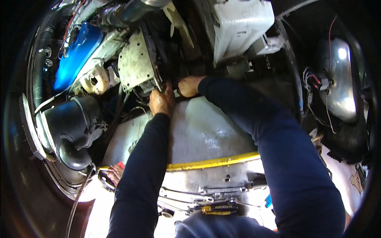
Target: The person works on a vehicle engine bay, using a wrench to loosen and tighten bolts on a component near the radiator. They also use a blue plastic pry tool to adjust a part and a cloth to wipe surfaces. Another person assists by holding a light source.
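Observation:
Both my arms, in dark blue sleeves, reach into an engine bay. My left hand (pixel 162 101) is closed at the lower corner of a pale metal plate with bolt holes (pixel 135 59); its fingertips go out of sight in the dark gap there. Just to the right, my right hand (pixel 189 86) has its fingers curled in the same dark gap, at the top edge of a wide grey metal panel (pixel 202 127). What either hand grips is hidden. A cream-coloured fan blade (pixel 178 24) stands beyond the hands.
Left are a blue engine part (pixel 79 55) and a black ribbed canister (pixel 71 119). A white metal box (pixel 243 27) and a shiny silver tank (pixel 342 81) stand right. Wrenches (pixel 218 194) lie beyond a yellow edge strip (pixel 212 163). Another person's hand (pixel 115 173) shows at lower left.

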Motion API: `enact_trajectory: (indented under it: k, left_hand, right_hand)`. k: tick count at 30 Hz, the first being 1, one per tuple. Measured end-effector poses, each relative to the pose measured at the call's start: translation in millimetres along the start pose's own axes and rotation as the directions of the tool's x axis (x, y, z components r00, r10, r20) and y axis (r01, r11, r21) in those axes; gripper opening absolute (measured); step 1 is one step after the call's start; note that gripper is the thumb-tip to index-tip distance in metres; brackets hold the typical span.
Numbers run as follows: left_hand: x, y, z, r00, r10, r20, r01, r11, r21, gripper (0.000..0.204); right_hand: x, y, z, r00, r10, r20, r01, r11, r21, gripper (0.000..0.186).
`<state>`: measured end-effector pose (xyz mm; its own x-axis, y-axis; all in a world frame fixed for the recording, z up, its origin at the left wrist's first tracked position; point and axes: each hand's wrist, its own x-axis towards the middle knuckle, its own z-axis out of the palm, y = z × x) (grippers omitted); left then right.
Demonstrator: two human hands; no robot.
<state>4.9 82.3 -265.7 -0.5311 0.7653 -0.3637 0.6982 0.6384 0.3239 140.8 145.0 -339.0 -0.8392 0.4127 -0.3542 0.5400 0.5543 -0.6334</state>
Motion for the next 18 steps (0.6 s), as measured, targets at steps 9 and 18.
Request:
enact_trajectory:
  k: [9, 18]
  left_hand:
    - [-0.4, -0.2, -8.2, 0.996, 0.056, 0.065, -0.053, 0.998, -0.038, 0.067]
    - [3.0, -2.2, -2.4, 0.996, 0.083, 0.018, -0.081, 0.992, -0.097, 0.068]
  right_hand:
    - [-13.1, 15.1, -29.0, 0.954, 0.274, 0.124, -0.281, 0.959, 0.039, 0.039]
    - [-5.0, -2.4, 7.8, 0.906, 0.333, -0.262, -0.339, 0.940, 0.021, 0.031]
